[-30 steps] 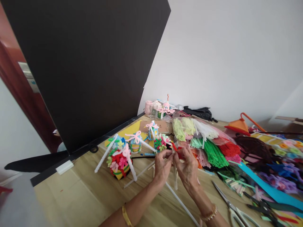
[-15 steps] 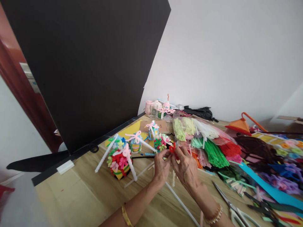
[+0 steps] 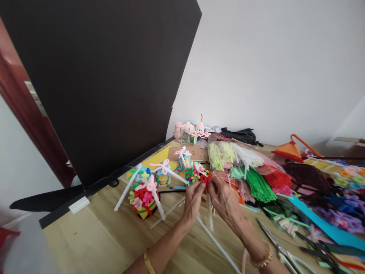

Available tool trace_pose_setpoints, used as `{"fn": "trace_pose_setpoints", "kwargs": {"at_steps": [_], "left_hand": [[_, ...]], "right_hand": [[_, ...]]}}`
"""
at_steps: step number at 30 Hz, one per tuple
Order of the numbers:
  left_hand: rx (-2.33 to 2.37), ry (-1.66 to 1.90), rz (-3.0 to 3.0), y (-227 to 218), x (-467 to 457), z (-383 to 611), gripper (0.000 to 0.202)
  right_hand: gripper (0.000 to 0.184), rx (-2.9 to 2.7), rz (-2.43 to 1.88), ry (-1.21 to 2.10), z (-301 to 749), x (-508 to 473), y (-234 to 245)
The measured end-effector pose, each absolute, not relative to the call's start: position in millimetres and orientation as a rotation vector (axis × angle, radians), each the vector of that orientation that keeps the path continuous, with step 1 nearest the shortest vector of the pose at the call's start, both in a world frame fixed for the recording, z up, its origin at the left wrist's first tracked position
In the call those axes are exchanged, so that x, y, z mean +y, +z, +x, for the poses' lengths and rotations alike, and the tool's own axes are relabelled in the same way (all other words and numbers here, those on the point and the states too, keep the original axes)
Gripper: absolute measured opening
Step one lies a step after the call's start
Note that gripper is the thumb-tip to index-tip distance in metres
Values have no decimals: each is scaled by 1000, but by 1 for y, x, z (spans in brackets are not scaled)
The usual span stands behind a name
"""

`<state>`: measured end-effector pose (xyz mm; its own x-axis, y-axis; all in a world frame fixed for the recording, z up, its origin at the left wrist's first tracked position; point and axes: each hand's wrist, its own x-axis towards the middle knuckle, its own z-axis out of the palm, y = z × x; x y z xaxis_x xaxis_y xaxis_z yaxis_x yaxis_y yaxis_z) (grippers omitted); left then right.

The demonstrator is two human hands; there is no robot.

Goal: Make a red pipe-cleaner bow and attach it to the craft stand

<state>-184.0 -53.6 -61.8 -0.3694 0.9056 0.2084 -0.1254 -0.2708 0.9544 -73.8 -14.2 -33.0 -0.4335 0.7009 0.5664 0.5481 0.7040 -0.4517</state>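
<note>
Both my hands meet over the table, pinching a red pipe cleaner (image 3: 204, 178) that is bent into small loops. My left hand (image 3: 193, 199) grips it from the left with thumb and fingertips. On the other side, my right hand (image 3: 225, 196) has its fingers closed on the same red piece. A white fuzzy stem (image 3: 210, 219) hangs just below, between the hands; whether it joins the red loops I cannot tell. To the left stand small pipe-cleaner flower baskets, the closest being a red and pink one (image 3: 145, 198) with a white handle.
Bundles of green pipe cleaners (image 3: 259, 185) and other colours lie at the right behind my hands. Scissors (image 3: 281, 247) and black-handled pliers (image 3: 321, 249) lie at the front right. A white stick (image 3: 216, 243) crosses the table under my wrists. A black board (image 3: 114, 87) rises at the left.
The red loops show more openly between my fingertips and sit slightly further left. My hands have shifted a little, and more of the white stem shows below them.
</note>
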Motion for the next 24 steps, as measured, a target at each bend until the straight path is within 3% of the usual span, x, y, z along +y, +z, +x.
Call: {"fn": "trace_pose_setpoints", "kwargs": {"at_steps": [9, 16, 24], "left_hand": [[1154, 1768, 892, -63, -49, -184, 35], [1201, 1799, 872, -62, -49, -183, 36], [1296, 1832, 930, -68, -49, -187, 35]], "right_hand": [[15, -1962, -906, 748, -70, -6, -37], [37, -1620, -931, 1216, -72, 0, -38], [40, -1407, -789, 1487, -92, -2, -44]]}}
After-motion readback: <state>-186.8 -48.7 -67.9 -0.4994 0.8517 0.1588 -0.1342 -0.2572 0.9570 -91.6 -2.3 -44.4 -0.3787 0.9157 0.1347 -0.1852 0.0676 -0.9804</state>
